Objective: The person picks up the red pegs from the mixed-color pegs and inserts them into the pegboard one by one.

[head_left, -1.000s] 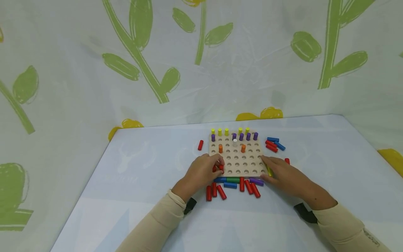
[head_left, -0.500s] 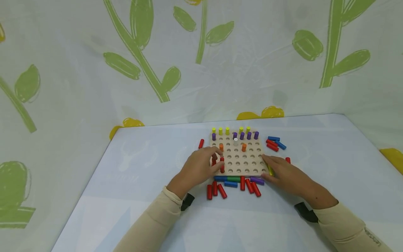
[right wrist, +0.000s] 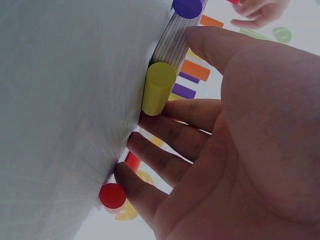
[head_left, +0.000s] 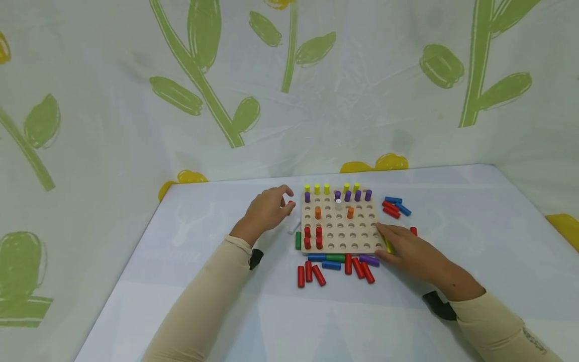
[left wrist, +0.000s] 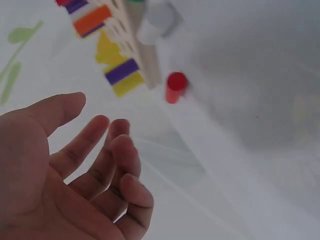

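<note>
My left hand (head_left: 267, 208) is at the left of the wooden pegboard (head_left: 336, 231), thumb and fingers apart around a loose red peg (head_left: 290, 203). In the left wrist view that red peg (left wrist: 175, 87) shows beyond the fingertips, and the palm holds nothing. Several red pegs (head_left: 319, 243) stand in the board's front left corner. My right hand (head_left: 407, 251) touches the board's right side, its thumb by the front corner and its fingers relaxed. Close to those fingers is a yellow peg (right wrist: 160, 90). Yellow, purple, orange and white pegs stand farther back in the board.
A white peg (head_left: 294, 226) and a green peg (head_left: 298, 241) lie left of the board. Along its front edge are loose red, blue, green and purple pegs (head_left: 369, 260). Blue and red pegs (head_left: 391, 212) lie at the back right, with another red peg (head_left: 413, 231) behind my right hand.
My left hand has let go of a red peg, now standing in the board, and moved back and left to the loose red peg. The right hand has stayed in place.
</note>
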Motion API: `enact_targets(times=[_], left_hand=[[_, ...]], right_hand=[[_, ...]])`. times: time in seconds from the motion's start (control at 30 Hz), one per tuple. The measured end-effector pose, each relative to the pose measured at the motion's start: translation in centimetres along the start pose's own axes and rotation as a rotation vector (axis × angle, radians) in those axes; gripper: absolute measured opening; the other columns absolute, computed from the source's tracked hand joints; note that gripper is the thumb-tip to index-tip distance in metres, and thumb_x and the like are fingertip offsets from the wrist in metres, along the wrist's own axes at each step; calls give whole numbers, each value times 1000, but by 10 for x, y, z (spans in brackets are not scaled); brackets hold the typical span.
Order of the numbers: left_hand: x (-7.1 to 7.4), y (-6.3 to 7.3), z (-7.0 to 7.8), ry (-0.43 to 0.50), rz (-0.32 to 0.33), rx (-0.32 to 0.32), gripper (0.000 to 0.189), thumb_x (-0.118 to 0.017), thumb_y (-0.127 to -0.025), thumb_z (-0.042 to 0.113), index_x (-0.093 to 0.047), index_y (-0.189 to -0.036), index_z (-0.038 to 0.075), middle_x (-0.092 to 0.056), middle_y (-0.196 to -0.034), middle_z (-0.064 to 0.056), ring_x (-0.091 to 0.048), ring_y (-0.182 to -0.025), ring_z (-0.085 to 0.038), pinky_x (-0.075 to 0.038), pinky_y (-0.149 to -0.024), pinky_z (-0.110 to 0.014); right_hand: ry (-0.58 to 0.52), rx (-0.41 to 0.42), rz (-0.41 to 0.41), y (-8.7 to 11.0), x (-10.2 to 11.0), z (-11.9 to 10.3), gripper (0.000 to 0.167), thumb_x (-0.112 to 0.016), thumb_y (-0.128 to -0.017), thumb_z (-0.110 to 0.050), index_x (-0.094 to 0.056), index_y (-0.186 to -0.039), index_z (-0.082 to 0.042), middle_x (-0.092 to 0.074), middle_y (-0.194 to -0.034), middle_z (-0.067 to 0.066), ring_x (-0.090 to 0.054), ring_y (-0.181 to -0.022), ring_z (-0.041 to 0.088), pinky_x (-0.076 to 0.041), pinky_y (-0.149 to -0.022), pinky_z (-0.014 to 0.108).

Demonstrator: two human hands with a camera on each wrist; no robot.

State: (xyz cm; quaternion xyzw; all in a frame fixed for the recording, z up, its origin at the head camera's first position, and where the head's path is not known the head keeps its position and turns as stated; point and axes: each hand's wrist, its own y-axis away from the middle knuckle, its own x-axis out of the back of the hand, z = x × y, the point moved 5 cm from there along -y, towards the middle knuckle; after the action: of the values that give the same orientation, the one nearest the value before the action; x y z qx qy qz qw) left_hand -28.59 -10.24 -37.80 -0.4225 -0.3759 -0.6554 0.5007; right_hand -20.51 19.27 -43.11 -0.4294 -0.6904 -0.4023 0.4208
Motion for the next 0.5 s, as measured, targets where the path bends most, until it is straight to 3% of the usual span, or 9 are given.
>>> enact_targets(times=[0.13,0.33,0.5], left_hand=[[-8,-15,-8,-62,-74,47,41,-62,-99,33,-55,-136,16,-68,-93,-3,-60,-80,-19,-54,-73,-34],[-15,-23,-12,-94,-135,85,44,-63,-99,34,-55,-138,16,-68,-125,-7,-61,-100,-22,-54,-94,-41],[-19,-26,-13,-88,-157,94,45,-67,-96,34,-57,-136,15,-67,-125,-6,-60,-98,-21,-54,-93,-39]], right_hand=[[2,-7,-11,1,-1,1,84,-65,-93,-49,-32,-155,-4,-39,-153,28,-36,-141,48,-44,-104,62],[2,-2,1,0,-1,1,83,-66,-93,-49,-33,-155,-4,-39,-152,28,-37,-140,48,-44,-103,61],[2,-2,7,-1,-3,2,83,-66,-93,-49,-33,-155,-5,-40,-153,27,-37,-141,47,-44,-104,61]])
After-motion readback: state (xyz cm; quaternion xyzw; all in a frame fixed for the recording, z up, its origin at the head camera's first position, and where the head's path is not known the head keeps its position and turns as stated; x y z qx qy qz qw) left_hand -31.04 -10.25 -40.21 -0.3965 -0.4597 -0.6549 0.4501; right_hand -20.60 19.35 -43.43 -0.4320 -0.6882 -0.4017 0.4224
